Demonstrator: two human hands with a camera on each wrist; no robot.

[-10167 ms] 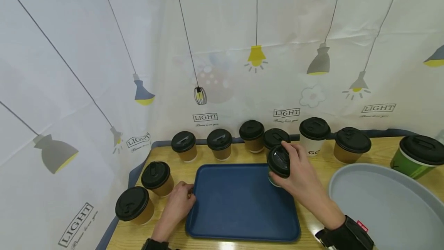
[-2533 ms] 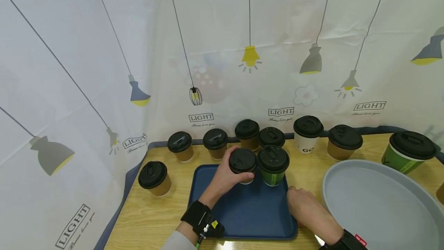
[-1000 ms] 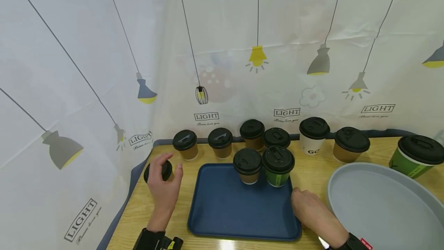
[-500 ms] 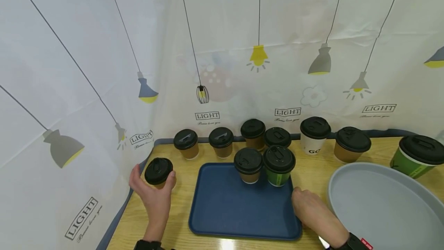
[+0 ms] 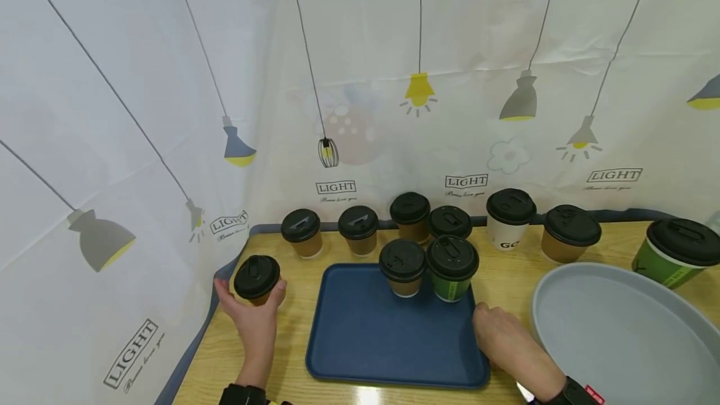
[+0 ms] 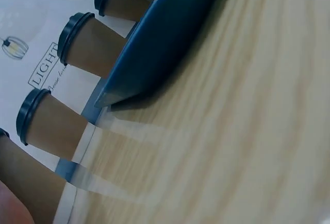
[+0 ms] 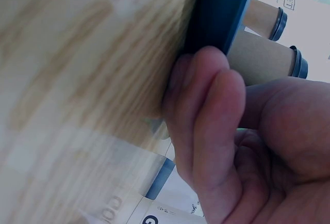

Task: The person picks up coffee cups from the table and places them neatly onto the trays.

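Observation:
At the table's left side, my left hand (image 5: 251, 320) holds a brown paper coffee cup with a black lid (image 5: 257, 277), thumb on its right side and fingers on its left. The left wrist view shows that cup's brown side (image 6: 28, 175) with a bit of finger against it. My right hand (image 5: 509, 342) grips the right edge of a blue tray (image 5: 388, 342); in the right wrist view its curled fingers (image 7: 219, 126) meet the rim. Toward the tray's back right stand a brown lidded cup (image 5: 402, 267) and a green lidded cup (image 5: 452, 269), side by side.
Several lidded cups stand along the back, among them a brown cup (image 5: 359, 230) and a white cup (image 5: 509, 217). A large grey round tray (image 5: 624, 330) lies at the right, with a green cup (image 5: 675, 252) behind it. A printed cloth (image 5: 360, 80) hangs behind.
My left hand let go of the brown cup on the tray, moved left and lowered from above the left cup to around its sides. Earlier, my right hand set down the green cup.

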